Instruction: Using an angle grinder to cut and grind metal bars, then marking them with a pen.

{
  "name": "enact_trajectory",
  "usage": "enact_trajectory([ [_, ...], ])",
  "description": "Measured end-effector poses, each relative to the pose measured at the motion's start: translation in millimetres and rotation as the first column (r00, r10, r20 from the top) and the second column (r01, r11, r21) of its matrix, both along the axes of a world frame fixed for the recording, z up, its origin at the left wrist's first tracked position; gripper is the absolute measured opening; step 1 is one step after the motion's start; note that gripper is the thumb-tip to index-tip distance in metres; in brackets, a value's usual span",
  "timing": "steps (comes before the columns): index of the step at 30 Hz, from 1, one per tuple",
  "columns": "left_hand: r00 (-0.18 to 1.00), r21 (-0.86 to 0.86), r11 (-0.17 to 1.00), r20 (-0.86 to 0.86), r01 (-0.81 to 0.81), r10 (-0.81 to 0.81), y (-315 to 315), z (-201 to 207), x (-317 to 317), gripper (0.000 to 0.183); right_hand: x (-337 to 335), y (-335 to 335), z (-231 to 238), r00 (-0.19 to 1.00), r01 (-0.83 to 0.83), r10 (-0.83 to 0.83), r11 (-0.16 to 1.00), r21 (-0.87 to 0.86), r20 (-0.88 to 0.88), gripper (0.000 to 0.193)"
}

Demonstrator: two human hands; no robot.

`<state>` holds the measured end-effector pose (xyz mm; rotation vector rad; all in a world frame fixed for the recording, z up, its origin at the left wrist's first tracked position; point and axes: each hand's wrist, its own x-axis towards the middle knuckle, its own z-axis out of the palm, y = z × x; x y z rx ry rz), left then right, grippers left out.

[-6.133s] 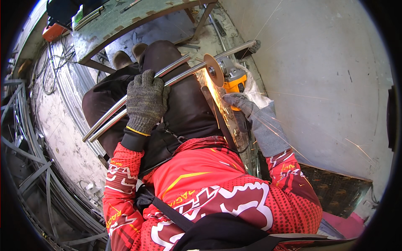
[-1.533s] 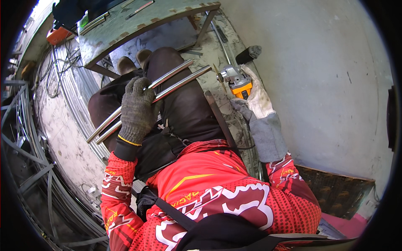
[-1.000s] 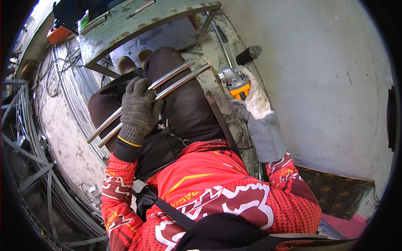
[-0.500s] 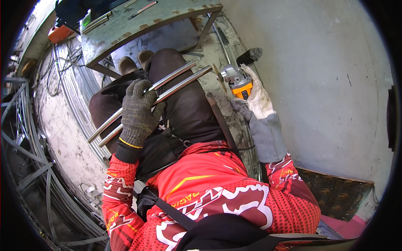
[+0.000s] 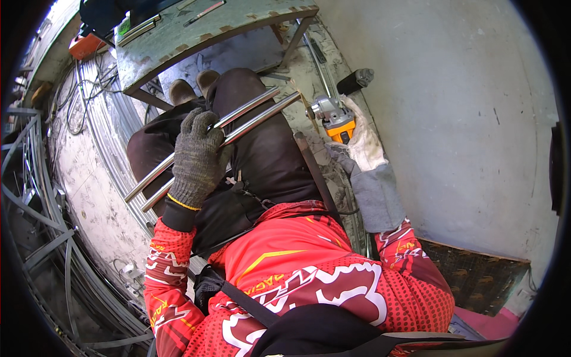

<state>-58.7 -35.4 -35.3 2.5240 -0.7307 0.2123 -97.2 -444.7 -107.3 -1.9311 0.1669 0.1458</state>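
Two shiny metal tubes [image 5: 262, 119] lie side by side across my thighs, slanting from lower left to upper right. My left hand [image 5: 198, 153], in a grey knit glove with a yellow hem, is closed around them near their middle. My right hand [image 5: 364, 140], in a pale, worn work glove with a grey cuff, grips an angle grinder [image 5: 335, 116] with a grey head and an orange body. The grinder's thin disc [image 5: 309, 107] stands edge-on at the far end of the nearer tube, touching or very close to it. The right fingers are partly hidden behind the grinder.
A worn metal table [image 5: 178, 50] stands ahead, with a pen-like stick on it. Long metal profiles [image 5: 104, 116] lie on the floor at left, beside a metal frame [image 5: 38, 196]. A grey wall [image 5: 464, 119] rises at right. A black block-shaped object [image 5: 355, 81] lies near it.
The grinder has shifted slightly left, bringing its disc to the nearer tube's end. The left hand and the tubes have barely moved.
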Motion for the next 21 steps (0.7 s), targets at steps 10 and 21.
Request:
enact_trajectory([
  [10,1.0,-0.003,1.0,-0.014,-0.01,0.01,1,3,-2,0.031,-6,8,24,0.994,-0.063,0.064,0.998,-0.015,0.084,0.103],
  [21,0.999,-0.035,0.999,0.033,0.0,0.001,2,-2,-1,0.036,8,11,10,0.996,0.057,-0.044,0.985,0.164,-0.077,0.105],
])
